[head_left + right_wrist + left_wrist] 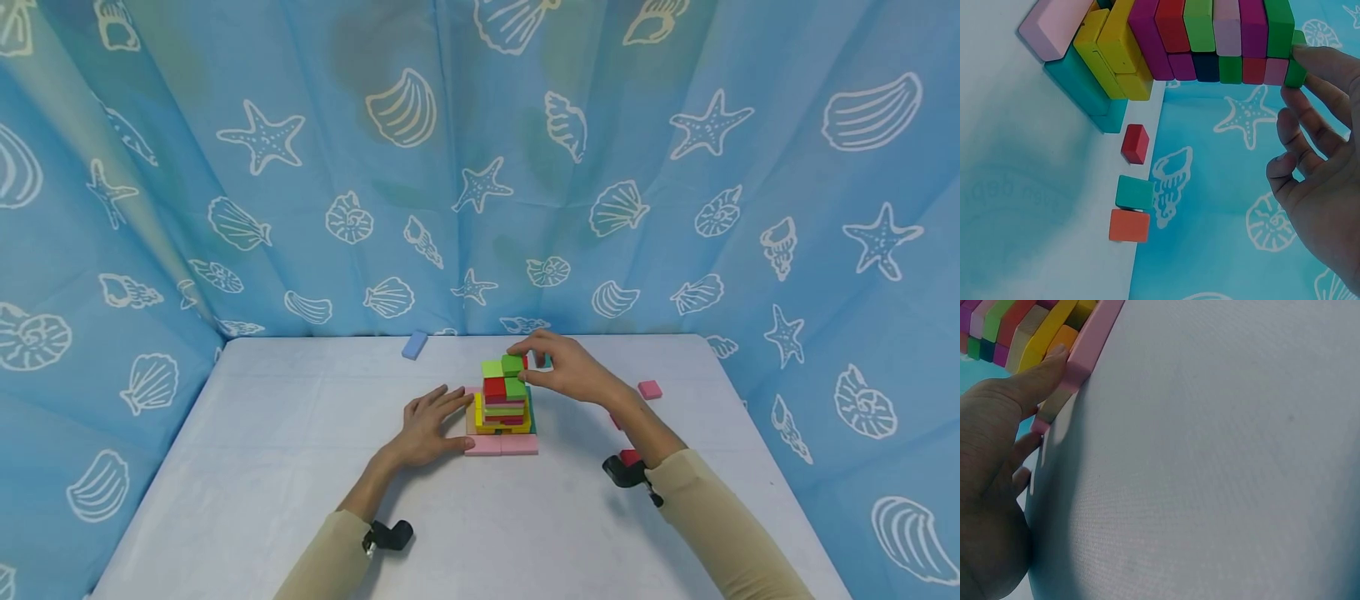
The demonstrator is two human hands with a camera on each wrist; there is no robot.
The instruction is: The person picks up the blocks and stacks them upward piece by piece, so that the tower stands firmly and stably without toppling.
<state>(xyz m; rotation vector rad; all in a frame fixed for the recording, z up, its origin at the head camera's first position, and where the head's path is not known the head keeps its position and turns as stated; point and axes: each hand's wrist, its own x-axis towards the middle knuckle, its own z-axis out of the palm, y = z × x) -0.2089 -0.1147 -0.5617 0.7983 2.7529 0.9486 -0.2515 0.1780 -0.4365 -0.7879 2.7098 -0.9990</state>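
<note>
A stepped tower of colored wooden blocks [495, 389] rises in the middle of the table, on a wider base edged by pink blocks [501, 446]. My right hand [564, 367] pinches a small green block [1298, 61] at the tower's top, thumb on one side and fingers on the other. That block touches the top layer, beside a light green one [492, 368]. Low on the tower's left side, my left hand [432, 427] spreads its fingers against the base. Its thumb [1047, 370] touches the base near the pink front edge; other fingertips are partly hidden in the left wrist view.
A blue block [414, 345] lies near the table's back edge. Right of the tower lie a pinkish-red block [650, 389] and a red one [630, 457] partly behind my forearm. Behind the tower, the right wrist view shows red [1135, 144], teal [1134, 192] and orange [1129, 225] blocks.
</note>
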